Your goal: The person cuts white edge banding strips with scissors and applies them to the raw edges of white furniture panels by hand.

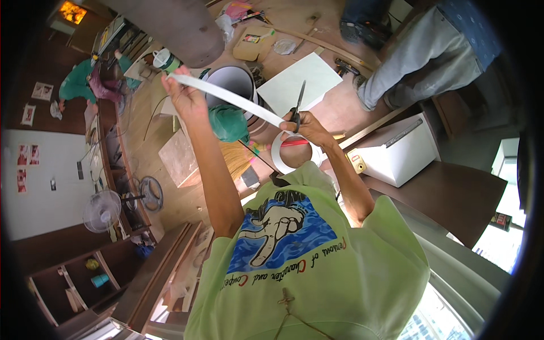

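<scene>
Gripping a white strip (228,98) with the left hand (188,97), farther left, and the right hand (306,127), nearer and to the right. Also holding black scissors (297,109) in the right hand, just on the far side of a white coil (276,153).

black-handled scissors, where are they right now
In the head view, right of centre, the black-handled metal scissors sit in the right grip, blades pointing up the picture, beside the long white strip.

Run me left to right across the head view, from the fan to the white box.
White fan → left hand, pinching the end of a white strip → green plastic bag → right hand, holding scissors → white box.
</scene>
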### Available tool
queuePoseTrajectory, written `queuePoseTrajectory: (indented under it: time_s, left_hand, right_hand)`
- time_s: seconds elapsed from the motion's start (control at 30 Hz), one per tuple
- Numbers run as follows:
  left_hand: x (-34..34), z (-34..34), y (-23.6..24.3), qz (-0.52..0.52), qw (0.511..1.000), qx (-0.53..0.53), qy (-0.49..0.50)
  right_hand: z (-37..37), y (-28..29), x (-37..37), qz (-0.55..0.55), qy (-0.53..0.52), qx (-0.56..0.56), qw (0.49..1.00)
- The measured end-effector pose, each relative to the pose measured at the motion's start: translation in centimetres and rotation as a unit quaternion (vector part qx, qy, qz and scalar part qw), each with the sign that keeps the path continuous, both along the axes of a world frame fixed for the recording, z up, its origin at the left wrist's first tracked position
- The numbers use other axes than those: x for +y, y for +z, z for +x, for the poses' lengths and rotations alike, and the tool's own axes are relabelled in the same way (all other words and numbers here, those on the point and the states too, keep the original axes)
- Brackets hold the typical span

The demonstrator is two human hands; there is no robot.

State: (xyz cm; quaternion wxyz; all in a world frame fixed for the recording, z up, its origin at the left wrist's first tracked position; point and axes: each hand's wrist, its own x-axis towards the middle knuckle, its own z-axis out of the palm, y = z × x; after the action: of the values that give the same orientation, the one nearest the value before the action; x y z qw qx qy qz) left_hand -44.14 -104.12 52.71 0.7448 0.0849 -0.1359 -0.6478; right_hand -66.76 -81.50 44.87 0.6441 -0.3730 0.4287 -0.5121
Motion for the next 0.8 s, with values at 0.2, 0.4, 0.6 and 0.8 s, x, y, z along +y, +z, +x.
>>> queuePoseTrajectory:
  time_s: [0.2, 0.4, 0.6, 0.8]
  left_hand:
    - [-3.3, 1.1, -5.0, 0.037, 0.958, 0.041, -0.282]
    - [3.7, -9.2, -9.2, 0.089, 0.882, -0.321, -0.334]
    - [17.3, -14.1, -16.2, -0.024, 0.646, -0.486, -0.588]
    - [23.6, -11.5, -18.5, -0.184, 0.431, -0.541, -0.698]
  right_hand:
    - [-1.9, -10.8, -0.2, 0.005, -0.116, 0.482, 0.869]
    - [-0.2, -6.5, 5.9, -0.102, -0.026, 0.256, 0.961]
    - [3.2, -7.3, 10.6, -0.024, -0.051, 0.219, 0.974]
    - [3.9, -9.0, 11.6, 0.018, -0.091, 0.275, 0.957]
